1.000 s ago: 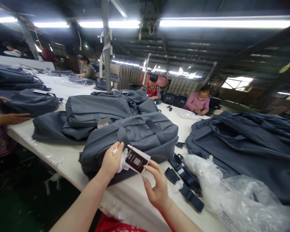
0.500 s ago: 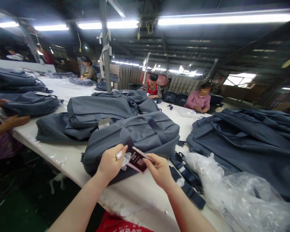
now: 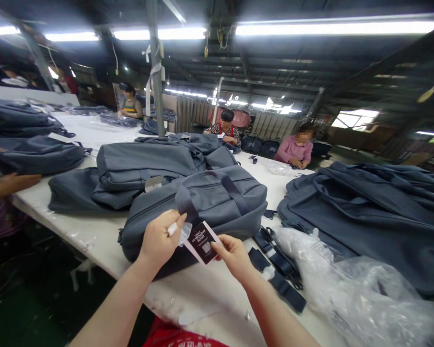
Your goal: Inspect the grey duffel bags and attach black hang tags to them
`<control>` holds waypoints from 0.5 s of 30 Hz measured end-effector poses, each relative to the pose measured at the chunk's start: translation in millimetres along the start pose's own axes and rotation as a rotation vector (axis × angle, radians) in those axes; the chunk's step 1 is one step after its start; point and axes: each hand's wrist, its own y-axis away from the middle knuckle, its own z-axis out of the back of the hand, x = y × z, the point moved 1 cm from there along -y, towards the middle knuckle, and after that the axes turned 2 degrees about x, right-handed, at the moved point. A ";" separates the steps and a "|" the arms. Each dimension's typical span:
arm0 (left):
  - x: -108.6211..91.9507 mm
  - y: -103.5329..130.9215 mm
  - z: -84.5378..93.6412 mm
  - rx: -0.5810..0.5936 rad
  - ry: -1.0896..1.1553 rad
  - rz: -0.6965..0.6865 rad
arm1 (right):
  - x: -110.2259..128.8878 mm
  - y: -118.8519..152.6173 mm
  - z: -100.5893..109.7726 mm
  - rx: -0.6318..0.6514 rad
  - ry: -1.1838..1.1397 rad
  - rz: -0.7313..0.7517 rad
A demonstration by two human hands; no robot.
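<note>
From my remote seat, I had the bag (image 3: 210, 193) as my landmark, lying on the bench (image 3: 188, 296) with its handles up, within easy reach of both hands. Well to its left, a co-worker's hand (image 3: 20, 183) was beside a bag of their own. Closer, just behind and left of mine, the heap (image 3: 144, 164) leaned in, its bags overlapping, probably to save room.

My left hand (image 3: 159, 241) was in front of the bag, its fingers pinching a bit of plastic (image 3: 183, 233); I couldn't tell whether they also gripped the tag (image 3: 203, 242). That tag was in front of the bag, tilted print side up, which let me see its face. My right hand (image 3: 235, 253) pinched its right edge between thumb and fingers, presumably to steady it.

Right of the bag lay the straps (image 3: 277, 282), then the clear wrapping (image 3: 332, 274), with the big pile (image 3: 361, 212) behind.
</note>
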 end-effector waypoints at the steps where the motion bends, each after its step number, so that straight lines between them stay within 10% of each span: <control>1: 1.9 0.0 0.1 0.016 -0.008 0.027 | -1.0 -2.0 -1.1 -0.009 -0.024 -0.007; 8: 21.8 15.6 33.2 -0.299 -0.107 0.232 | 7.7 -13.8 -13.2 0.010 -0.084 -0.016; 15: 108.9 93.4 94.3 -0.343 -0.409 0.777 | 9.4 1.8 14.0 0.011 0.312 0.066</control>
